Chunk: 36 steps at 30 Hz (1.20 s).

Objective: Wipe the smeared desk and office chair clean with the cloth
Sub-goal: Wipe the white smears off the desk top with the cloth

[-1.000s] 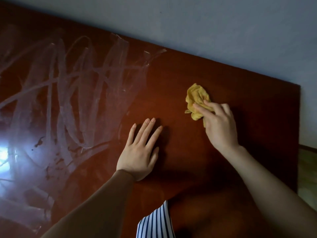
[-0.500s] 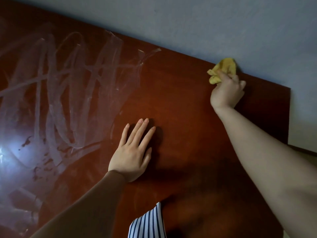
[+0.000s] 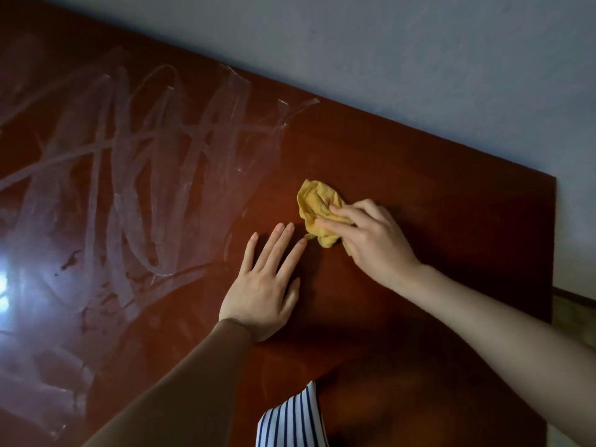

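The reddish-brown desk (image 3: 419,195) fills the view, its left half covered with whitish smears (image 3: 135,175). My right hand (image 3: 374,240) grips a crumpled yellow cloth (image 3: 317,204) and holds it down on the desk near the middle, just right of the smears. My left hand (image 3: 264,285) lies flat on the desk with straight fingers, its fingertips close to the cloth. The office chair is out of view.
A grey wall (image 3: 419,75) runs along the desk's far edge. The desk's right edge (image 3: 553,253) drops to a strip of floor (image 3: 577,314). Striped blue-and-white fabric (image 3: 290,417) hangs at the bottom. A bright light glare (image 3: 6,285) reflects at the left.
My right hand pushed the cloth up to the desk's far edge, then brought it back down toward the middle beside my left fingertips. My left hand stayed flat in place.
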Each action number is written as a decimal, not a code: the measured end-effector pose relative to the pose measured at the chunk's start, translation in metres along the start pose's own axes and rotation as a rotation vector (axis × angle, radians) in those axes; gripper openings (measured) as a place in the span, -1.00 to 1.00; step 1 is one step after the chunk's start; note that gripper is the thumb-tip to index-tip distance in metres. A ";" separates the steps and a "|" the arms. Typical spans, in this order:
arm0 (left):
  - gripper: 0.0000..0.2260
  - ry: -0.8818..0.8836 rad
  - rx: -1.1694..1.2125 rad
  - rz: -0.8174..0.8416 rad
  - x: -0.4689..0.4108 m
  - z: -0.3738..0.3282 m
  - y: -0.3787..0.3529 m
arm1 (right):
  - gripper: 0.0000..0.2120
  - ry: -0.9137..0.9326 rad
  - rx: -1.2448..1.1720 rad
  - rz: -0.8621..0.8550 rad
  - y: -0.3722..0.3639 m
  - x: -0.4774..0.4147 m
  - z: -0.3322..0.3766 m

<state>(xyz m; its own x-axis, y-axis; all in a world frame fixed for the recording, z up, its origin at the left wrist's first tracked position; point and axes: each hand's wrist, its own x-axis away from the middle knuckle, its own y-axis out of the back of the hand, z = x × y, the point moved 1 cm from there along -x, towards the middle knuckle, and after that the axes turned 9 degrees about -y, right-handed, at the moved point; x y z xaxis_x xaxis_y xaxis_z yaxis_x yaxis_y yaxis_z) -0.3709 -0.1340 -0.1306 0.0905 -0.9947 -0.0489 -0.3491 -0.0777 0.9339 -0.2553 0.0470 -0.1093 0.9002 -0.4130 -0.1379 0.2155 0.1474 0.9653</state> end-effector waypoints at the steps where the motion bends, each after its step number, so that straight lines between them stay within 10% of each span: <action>1: -0.48 -0.001 0.001 -0.001 0.000 0.000 0.000 | -0.63 0.036 0.013 0.017 0.003 -0.004 -0.005; 22: -0.45 0.007 0.019 0.044 0.001 0.004 -0.001 | -0.65 -0.450 0.149 0.064 -0.012 -0.219 0.000; 36: -0.47 0.003 0.017 0.052 0.001 0.004 0.002 | -0.60 0.111 -0.130 0.104 -0.023 -0.088 0.042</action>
<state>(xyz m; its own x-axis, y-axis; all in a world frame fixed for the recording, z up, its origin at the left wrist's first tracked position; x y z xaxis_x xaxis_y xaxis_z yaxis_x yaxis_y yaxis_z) -0.3750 -0.1351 -0.1301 0.0746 -0.9972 0.0011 -0.3696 -0.0266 0.9288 -0.3556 0.0425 -0.1104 0.9549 -0.2888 -0.0695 0.1598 0.3020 0.9398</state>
